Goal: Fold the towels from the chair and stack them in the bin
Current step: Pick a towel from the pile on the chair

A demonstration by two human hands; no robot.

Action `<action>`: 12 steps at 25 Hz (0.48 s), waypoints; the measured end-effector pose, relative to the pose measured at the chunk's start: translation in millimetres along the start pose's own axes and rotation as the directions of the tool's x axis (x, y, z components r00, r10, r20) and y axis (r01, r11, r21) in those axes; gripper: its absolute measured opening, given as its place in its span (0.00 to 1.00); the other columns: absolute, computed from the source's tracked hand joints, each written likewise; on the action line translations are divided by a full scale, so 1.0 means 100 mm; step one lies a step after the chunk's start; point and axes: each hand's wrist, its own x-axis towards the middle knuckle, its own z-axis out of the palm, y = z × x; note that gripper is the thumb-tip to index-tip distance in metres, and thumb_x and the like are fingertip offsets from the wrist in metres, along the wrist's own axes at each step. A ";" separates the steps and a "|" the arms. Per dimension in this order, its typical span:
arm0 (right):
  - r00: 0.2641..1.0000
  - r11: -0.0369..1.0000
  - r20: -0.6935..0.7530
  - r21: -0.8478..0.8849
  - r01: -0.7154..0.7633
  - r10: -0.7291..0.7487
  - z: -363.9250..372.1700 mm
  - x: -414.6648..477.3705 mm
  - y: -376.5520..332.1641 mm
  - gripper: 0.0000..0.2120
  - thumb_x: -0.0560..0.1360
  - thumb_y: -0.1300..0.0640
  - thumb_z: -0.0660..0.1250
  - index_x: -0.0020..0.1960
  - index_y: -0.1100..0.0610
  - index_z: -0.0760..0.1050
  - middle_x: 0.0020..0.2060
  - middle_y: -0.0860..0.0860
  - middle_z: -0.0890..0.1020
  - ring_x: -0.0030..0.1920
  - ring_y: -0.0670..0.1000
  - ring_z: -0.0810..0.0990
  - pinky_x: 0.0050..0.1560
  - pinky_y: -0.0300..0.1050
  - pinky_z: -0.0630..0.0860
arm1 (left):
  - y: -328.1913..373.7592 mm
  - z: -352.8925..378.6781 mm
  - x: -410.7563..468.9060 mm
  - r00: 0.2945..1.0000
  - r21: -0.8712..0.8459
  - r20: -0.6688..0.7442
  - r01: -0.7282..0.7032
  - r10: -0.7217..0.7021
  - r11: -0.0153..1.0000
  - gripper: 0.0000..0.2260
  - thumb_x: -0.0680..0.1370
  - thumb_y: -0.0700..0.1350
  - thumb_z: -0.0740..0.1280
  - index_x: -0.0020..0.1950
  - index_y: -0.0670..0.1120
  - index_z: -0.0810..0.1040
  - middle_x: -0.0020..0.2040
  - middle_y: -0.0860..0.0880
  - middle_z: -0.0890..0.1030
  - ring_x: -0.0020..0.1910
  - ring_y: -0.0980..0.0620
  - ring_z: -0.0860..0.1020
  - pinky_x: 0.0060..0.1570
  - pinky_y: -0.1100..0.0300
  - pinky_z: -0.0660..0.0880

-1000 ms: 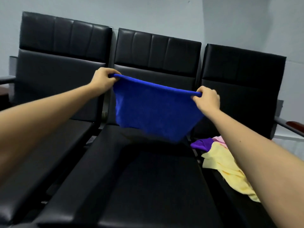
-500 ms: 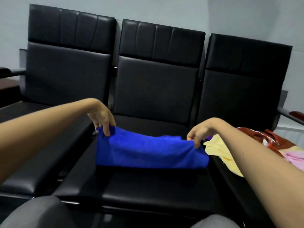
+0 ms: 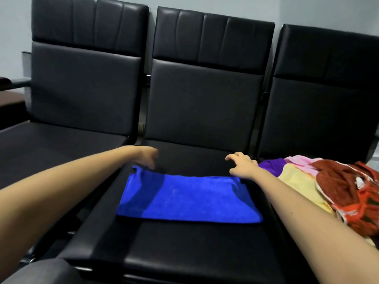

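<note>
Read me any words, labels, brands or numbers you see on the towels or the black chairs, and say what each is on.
Nothing here can be read.
Folded blue towel: plain, no label showing.
Black padded chairs: no markings visible.
Red-orange patterned cloth on the right seat: pale marks near its front edge, too blurred to read.

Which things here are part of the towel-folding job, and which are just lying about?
Job: blue towel, flat on the middle chair; towel pile on the right chair; left hand; right hand. Bin not in view.
Lying about: left chair; dark low surface at far left.
</note>
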 end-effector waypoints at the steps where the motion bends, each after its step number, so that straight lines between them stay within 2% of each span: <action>1: 0.999 0.999 -0.033 0.047 0.007 -0.005 0.06 0.00 -0.05 0.24 0.75 0.59 0.61 0.70 0.48 0.64 0.71 0.51 0.63 0.70 0.55 0.62 0.67 0.49 0.58 | 0.15 0.07 0.01 0.991 -0.110 -0.097 -0.098 0.088 0.989 0.22 0.77 0.44 0.66 0.69 0.42 0.69 0.67 0.45 0.73 0.61 0.48 0.74 0.58 0.59 0.70; 3: 0.998 0.994 -0.069 0.111 0.018 -0.011 0.21 0.00 -0.16 0.22 0.76 0.58 0.60 0.69 0.49 0.66 0.70 0.51 0.66 0.69 0.55 0.64 0.66 0.49 0.58 | 0.52 0.25 -0.01 0.933 -0.194 -0.132 -0.356 0.335 0.914 0.24 0.80 0.49 0.62 0.75 0.47 0.62 0.74 0.48 0.65 0.72 0.50 0.63 0.69 0.60 0.59; 5: 0.994 0.989 -0.109 0.145 0.032 -0.016 0.37 -0.04 -0.28 0.20 0.77 0.58 0.59 0.68 0.49 0.67 0.68 0.51 0.69 0.68 0.55 0.66 0.65 0.49 0.58 | 0.83 0.57 0.03 0.874 -0.074 -0.005 -0.484 0.485 0.872 0.24 0.82 0.55 0.55 0.77 0.55 0.54 0.78 0.50 0.54 0.77 0.50 0.51 0.74 0.53 0.48; 6: 0.989 0.985 -0.145 0.167 0.044 -0.020 0.44 -0.06 -0.33 0.20 0.77 0.58 0.59 0.68 0.49 0.68 0.67 0.51 0.71 0.67 0.54 0.67 0.65 0.48 0.58 | 0.92 0.71 0.05 0.884 -0.021 0.051 -0.464 0.464 0.886 0.24 0.82 0.58 0.51 0.77 0.58 0.50 0.78 0.51 0.49 0.77 0.51 0.45 0.74 0.49 0.42; 7: 0.981 0.979 -0.194 0.198 0.052 -0.013 0.49 -0.09 -0.37 0.19 0.77 0.59 0.58 0.67 0.50 0.69 0.65 0.51 0.72 0.66 0.53 0.68 0.64 0.47 0.58 | 0.97 0.84 0.08 0.916 -0.008 0.050 -0.397 0.397 0.918 0.24 0.81 0.60 0.48 0.77 0.61 0.47 0.79 0.52 0.45 0.77 0.51 0.42 0.74 0.46 0.39; 8: 0.965 0.968 -0.263 0.242 0.059 0.007 0.53 -0.11 -0.42 0.18 0.76 0.60 0.58 0.66 0.51 0.70 0.64 0.50 0.73 0.65 0.53 0.68 0.64 0.46 0.58 | 1.01 0.92 0.10 0.953 -0.025 -0.010 -0.303 0.303 0.953 0.24 0.81 0.61 0.46 0.76 0.62 0.46 0.79 0.52 0.44 0.77 0.50 0.41 0.73 0.44 0.37; 10: 0.915 0.931 -0.389 0.361 0.046 0.106 0.61 -0.18 -0.51 0.18 0.75 0.62 0.58 0.63 0.52 0.72 0.62 0.50 0.74 0.64 0.52 0.69 0.64 0.46 0.57 | 1.09 0.97 0.11 0.994 -0.141 -0.095 -0.070 0.057 0.988 0.24 0.81 0.61 0.45 0.77 0.60 0.47 0.79 0.50 0.43 0.77 0.47 0.41 0.72 0.42 0.36; 12: 0.879 0.874 -0.418 0.487 0.003 0.229 0.77 -0.31 -0.58 0.15 0.74 0.62 0.60 0.60 0.54 0.73 0.61 0.50 0.74 0.64 0.53 0.69 0.64 0.46 0.58 | 1.23 0.94 0.10 0.993 -0.335 -0.035 0.096 -0.114 0.937 0.24 0.81 0.57 0.48 0.77 0.57 0.51 0.79 0.48 0.44 0.77 0.45 0.41 0.72 0.41 0.37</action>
